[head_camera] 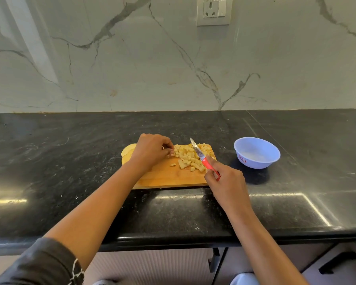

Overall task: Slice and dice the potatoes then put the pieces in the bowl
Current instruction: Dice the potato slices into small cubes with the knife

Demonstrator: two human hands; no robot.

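— What takes up most of the view?

— A white marble wall (pixel 173 58) with grey veins, and below it a black speckled countertop (pixel 70 161). A wooden cutting board (pixel 173 178) lies on the countertop, near the middle.

— And the bowl?

— A pale blue bowl (pixel 255 163) stands on the countertop to the right of the board, apart from it. No potato shows inside it.

— Any writing to read?

— The wall socket (pixel 214 10) at the top has a switch beside it, with no lettering I can read. The bowl has a small white sticker (pixel 242 159) with a red border on its outer wall; its marks are too small to make out.

— The hands?

— The left hand (pixel 150 151) is over the left part of the board, fingers curled down with their tips at the left edge of the diced potato. I cannot tell whether they pinch a piece or only touch it. The right hand (pixel 226 182) grips the knife (pixel 201 156) by its red handle at the board's right edge; the blade points away and to the left, over the pile.

— Where is the potato?

— The diced pieces (pixel 186 156) lie heaped on the far right part of the board, a few loose ones nearer. Some uncut round slices (pixel 127 151) sit at the board's far left end, partly hidden behind the left hand.
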